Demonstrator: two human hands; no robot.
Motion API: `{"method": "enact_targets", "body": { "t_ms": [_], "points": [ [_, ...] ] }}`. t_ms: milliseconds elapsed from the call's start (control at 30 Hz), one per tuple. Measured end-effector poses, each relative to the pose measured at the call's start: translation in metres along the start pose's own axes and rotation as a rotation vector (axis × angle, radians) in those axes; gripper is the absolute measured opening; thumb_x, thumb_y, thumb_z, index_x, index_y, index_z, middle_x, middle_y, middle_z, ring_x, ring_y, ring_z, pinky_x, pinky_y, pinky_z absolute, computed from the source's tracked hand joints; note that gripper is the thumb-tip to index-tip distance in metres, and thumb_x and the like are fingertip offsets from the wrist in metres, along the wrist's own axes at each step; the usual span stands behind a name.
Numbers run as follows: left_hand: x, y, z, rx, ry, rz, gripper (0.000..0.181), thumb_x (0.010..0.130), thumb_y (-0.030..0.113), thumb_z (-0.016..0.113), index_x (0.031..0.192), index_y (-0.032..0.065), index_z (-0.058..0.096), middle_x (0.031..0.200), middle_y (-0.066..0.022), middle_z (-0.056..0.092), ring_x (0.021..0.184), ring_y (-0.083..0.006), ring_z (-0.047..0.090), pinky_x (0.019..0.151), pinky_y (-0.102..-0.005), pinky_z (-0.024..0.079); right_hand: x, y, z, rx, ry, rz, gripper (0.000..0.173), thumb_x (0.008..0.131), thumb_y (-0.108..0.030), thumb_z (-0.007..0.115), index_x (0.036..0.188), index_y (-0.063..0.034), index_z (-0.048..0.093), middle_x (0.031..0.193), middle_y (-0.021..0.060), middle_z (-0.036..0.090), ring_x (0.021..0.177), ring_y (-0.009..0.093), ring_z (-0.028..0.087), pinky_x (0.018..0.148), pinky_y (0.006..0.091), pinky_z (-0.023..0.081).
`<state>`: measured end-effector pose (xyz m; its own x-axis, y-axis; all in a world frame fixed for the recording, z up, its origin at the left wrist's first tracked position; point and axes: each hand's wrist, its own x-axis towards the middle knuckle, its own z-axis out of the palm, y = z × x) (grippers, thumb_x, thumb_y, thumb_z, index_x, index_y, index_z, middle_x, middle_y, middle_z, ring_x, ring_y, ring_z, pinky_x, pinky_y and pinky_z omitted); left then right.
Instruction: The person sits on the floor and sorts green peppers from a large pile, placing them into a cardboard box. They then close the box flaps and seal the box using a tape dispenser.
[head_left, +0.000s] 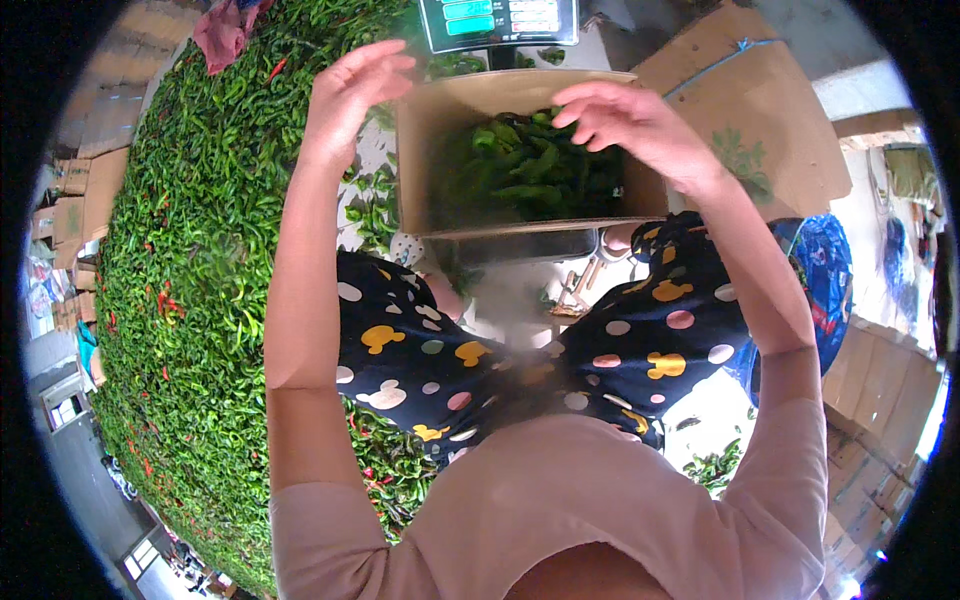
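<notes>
An open cardboard box (416, 157) stands on a scale in front of me, with green peppers (536, 161) inside it. Behind the box rises the scale's lit display (499, 22). My left hand (364, 75) is raised beside the box's back left corner, fingers apart, holding nothing. Over the right part of the box hangs my right hand (607, 112), fingers spread and slightly curled, above the peppers with nothing visible in its grasp. Whether its fingertips touch a pepper cannot be told.
A large heap of green peppers (202, 277) with some red ones fills the left side. A brown sack (780, 112) lies at the back right. Blue plastic bags (829, 277) are beside my right leg, and flattened cardboard (877, 375) lies farther right.
</notes>
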<state>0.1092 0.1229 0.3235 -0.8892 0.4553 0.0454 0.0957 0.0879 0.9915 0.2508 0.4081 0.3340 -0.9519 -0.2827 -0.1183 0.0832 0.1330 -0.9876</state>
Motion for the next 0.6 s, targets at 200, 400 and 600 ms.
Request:
{"method": "enact_targets", "body": {
  "t_ms": [200, 400, 600],
  "points": [
    [-0.007, -0.001, -0.013, 0.032, 0.009, -0.047, 0.029, 0.088, 0.015, 0.049, 0.115, 0.0040, 0.055, 0.104, -0.0090, 0.061, 0.080, -0.0107, 0.057, 0.078, -0.0269, 0.048, 0.069, 0.060, 0.041, -0.761, -0.127, -0.263, 0.028, 0.082, -0.011, 0.053, 0.109, -0.0038, 0.053, 0.100, 0.0134, 0.060, 0.085, 0.028, 0.058, 0.074, 0.0362, 0.046],
    [-0.014, -0.002, -0.016, 0.040, 0.010, -0.010, 0.028, 0.088, 0.019, 0.052, 0.113, 0.0057, 0.057, 0.101, -0.0068, 0.063, 0.078, -0.0090, 0.057, 0.077, -0.0250, 0.047, 0.116, 0.096, 0.067, -1.101, 0.004, -0.256, 0.027, 0.078, -0.014, 0.059, 0.102, -0.0030, 0.054, 0.096, 0.0157, 0.059, 0.092, 0.032, 0.058, 0.076, 0.0440, 0.048],
    [-0.017, 0.002, -0.025, 0.038, 0.042, 0.018, 0.027, 0.088, 0.020, 0.052, 0.111, 0.0064, 0.058, 0.098, -0.0059, 0.063, 0.078, -0.0087, 0.057, 0.075, -0.0252, 0.047, 0.139, 0.107, 0.071, -0.589, 0.038, -0.038, 0.048, 0.074, -0.024, 0.066, 0.114, -0.0022, 0.052, 0.097, 0.0179, 0.061, 0.080, 0.030, 0.062, 0.074, 0.0374, 0.050]
  ]
}}
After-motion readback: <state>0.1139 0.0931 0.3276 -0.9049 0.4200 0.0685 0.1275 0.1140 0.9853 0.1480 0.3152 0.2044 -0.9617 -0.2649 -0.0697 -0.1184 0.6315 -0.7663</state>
